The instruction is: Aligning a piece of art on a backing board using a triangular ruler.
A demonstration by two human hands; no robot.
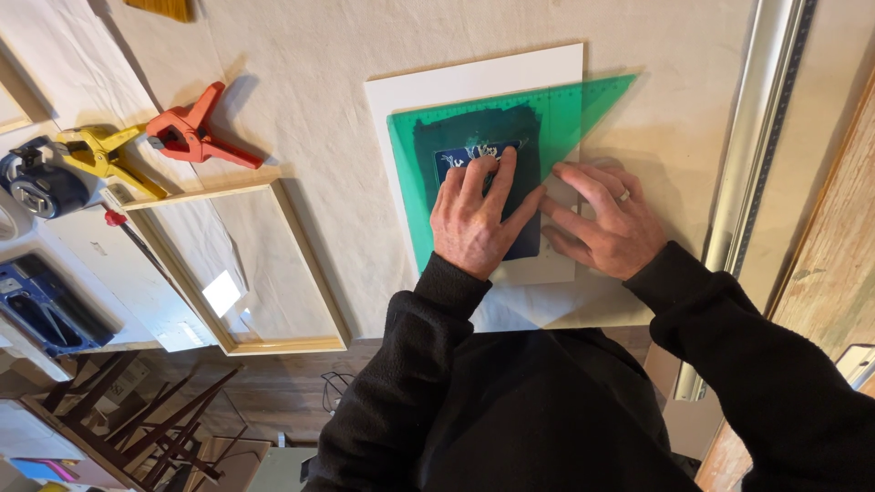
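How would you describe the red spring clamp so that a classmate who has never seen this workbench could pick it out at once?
Start at the white board under the green see-through triangle, then look left across the cream cloth. The red spring clamp lies there, just above the corner of the empty wooden frame. Its neighbour further left has the same shape but is yellow.

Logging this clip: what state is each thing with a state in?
Green see-through plastic triangle: flat on white board, pinned by both hands.
Dark blue print: flat under the triangle.
White card board: flat on table.
Red spring clamp: on its side, clamping nothing.
Light wooden frame: flat.
Left hand: pressing.
Right hand: pressing.
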